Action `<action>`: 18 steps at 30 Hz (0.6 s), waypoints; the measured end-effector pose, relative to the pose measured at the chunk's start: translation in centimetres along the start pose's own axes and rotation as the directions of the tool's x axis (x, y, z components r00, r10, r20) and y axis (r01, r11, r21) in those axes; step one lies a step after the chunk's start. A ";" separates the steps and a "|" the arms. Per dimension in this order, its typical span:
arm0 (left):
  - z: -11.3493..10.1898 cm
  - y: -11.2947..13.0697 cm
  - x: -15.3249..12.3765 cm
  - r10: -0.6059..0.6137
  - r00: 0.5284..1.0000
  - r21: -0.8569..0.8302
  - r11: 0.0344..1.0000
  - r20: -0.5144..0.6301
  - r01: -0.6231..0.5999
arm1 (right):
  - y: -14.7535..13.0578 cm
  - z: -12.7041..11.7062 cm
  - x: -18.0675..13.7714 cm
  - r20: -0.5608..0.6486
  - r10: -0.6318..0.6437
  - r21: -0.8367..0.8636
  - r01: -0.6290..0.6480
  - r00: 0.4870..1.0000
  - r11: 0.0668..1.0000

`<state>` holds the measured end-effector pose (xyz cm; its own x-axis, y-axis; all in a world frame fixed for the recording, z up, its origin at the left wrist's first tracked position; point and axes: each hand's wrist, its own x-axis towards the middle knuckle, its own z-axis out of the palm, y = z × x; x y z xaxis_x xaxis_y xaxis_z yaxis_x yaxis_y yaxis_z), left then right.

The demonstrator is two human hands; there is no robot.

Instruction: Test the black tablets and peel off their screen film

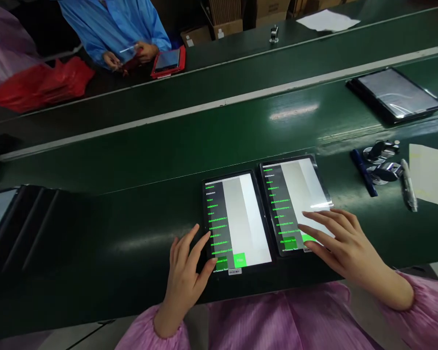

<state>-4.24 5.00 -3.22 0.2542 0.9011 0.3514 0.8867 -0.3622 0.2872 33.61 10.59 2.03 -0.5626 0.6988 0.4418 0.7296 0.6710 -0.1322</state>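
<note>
Tablets (235, 209) lie side by side on the green bench (113, 243), both w/ green-text lists (219, 226) up so prob partway thru, can't tell what's left, L hand (185, 274) at one's edge & R hand (352, 248) over the other, fingers spread, gripping nothing.

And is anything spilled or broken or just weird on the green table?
Nothing really stands out. I can't see any spill or crack. The left tablet and the right tablet lie flat, side by side, both lit up. The shiny streak on the right one is probably just reflected light.
</note>
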 end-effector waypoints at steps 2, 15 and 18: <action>-0.1 0.3 0.3 0.019 1.000 -0.002 1.000 0.009 -0.019 | 0.0 0.4 -0.3 0.007 0.008 0.015 -0.008 1.000 1.000; -1.3 2.8 -0.8 0.095 0.994 0.059 0.993 0.058 -0.099 | 3.6 -0.5 -3.8 0.089 0.225 0.097 -0.233 0.970 0.968; -0.6 3.7 -2.1 0.073 0.997 -0.049 0.996 -0.021 -0.074 | 3.4 -0.3 -6.2 0.148 0.302 0.164 -0.324 0.942 0.932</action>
<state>-1.80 1.59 -2.35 0.3105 0.8670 0.3897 0.8454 -0.4393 0.3039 39.73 8.45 -0.90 -0.3672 0.8973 0.2450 0.7985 0.4392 -0.4118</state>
